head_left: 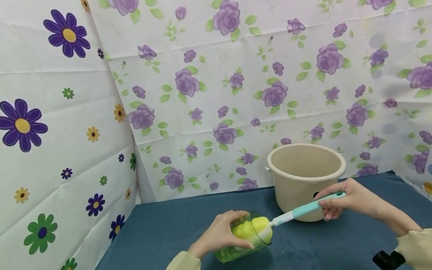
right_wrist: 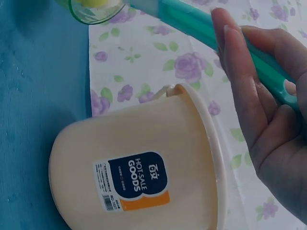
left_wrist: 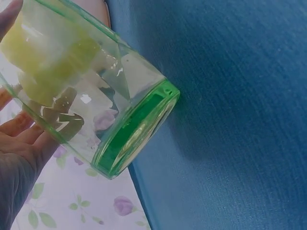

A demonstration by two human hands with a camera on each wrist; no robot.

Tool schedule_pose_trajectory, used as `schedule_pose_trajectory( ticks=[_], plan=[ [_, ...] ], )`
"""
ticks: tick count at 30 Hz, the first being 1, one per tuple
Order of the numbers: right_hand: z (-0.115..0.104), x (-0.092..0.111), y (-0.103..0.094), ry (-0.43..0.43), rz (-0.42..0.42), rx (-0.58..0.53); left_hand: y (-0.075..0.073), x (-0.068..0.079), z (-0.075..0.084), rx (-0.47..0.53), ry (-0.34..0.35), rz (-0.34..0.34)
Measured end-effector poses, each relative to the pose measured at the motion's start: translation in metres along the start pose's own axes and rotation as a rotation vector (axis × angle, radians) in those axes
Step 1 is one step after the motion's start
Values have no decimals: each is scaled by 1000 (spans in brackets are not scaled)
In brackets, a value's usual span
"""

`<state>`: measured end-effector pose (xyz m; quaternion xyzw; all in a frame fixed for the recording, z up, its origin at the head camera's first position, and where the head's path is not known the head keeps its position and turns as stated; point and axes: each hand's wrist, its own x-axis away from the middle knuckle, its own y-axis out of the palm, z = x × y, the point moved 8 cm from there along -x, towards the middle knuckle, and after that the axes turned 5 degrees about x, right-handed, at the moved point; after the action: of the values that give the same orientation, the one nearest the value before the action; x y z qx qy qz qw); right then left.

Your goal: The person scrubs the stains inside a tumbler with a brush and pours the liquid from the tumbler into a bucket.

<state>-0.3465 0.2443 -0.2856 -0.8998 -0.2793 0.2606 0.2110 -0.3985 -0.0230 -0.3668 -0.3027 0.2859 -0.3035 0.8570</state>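
Note:
A clear green glass [head_left: 244,239] lies tilted on its side just above the blue table, gripped by my left hand [head_left: 219,235]; its thick green base [left_wrist: 132,132] shows in the left wrist view. A yellow sponge brush head [head_left: 253,229] sits inside the glass. My right hand [head_left: 345,203] holds the brush's teal handle [head_left: 311,207] with fingers curled round it, the same handle [right_wrist: 201,26] running past my fingers [right_wrist: 249,91] in the right wrist view. The glass mouth [right_wrist: 96,9] shows at that view's top.
A cream plastic bucket [head_left: 306,178] stands upright behind the brush, its dark label [right_wrist: 136,179] facing the right wrist camera. The blue table cloth [head_left: 163,238] is bounded by floral-print walls [head_left: 235,86] at the back and left. A black object [head_left: 387,260] lies near my right sleeve.

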Motion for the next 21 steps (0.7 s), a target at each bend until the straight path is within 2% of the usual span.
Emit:
schedule_pose_trajectory(
  ticks=[4, 13, 21],
  plan=[
    [-1, -1, -3, 8, 42, 23, 0, 0, 0, 4, 7, 12],
    [0, 2, -9, 27, 52, 83, -1, 1, -1, 13, 6, 19],
    [6, 7, -11, 72, 40, 55, -3, 5, -4, 12, -15, 40]
  ],
)
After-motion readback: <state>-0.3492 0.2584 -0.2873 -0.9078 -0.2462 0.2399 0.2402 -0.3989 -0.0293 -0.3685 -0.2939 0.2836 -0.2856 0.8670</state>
